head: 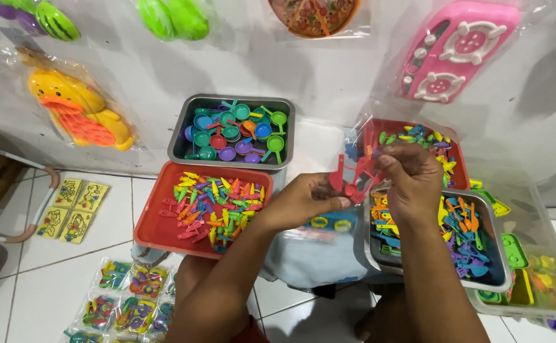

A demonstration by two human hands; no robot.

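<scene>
My left hand (pixel 303 202) and my right hand (pixel 411 181) meet in the middle over a clear plastic bag (pixel 354 143). Between their fingers are small red toy utensils (pixel 353 181), with the bag's film around them. My right hand pinches the top of the bag, my left pinches the red pieces from the left. Just under my right hand stands a metal tray (pixel 373 254) of mixed small plastic tools. A red tray (pixel 157 232) of little coloured forks and knives lies left of my left forearm.
A metal tray (pixel 182 136) of toy pans sits at the back. A red tray (pixel 461 166) and a clear box (pixel 538 241) of toys stand to the right. Packed toy bags (pixel 128 305) lie on the white tile floor. Bagged toys hang on the wall, among them a yellow duck (pixel 78 108) and a pink stove (pixel 459 47).
</scene>
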